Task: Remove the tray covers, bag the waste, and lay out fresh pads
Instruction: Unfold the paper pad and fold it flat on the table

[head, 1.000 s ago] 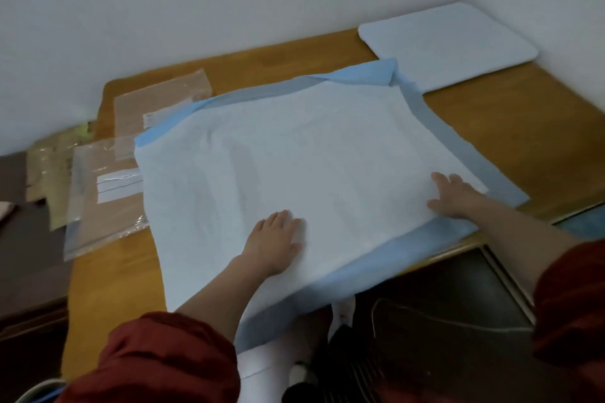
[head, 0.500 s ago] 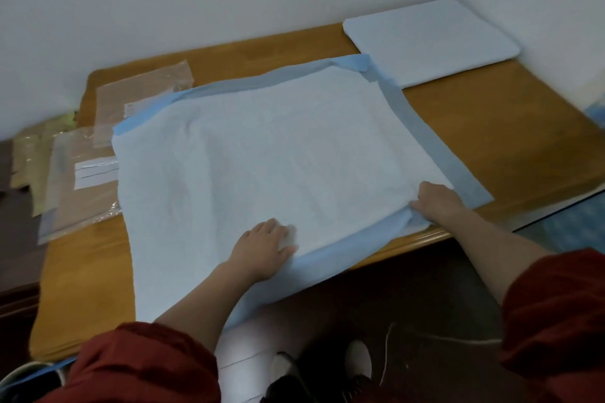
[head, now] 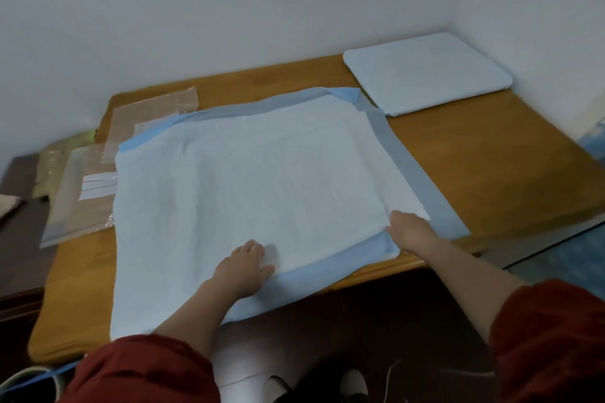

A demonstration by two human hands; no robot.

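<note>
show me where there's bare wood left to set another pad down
Widest bare wood: right of the spread light-blue absorbent pad, nearer than the folded pale-blue pad. Also the near-left corner of the orange wooden table, below the clear plastic bags, which crowd the left.

Left hand (head: 244, 267) flat, palm down, right hand (head: 409, 229) curled on pad (head: 262, 173), arms outstretched
</note>
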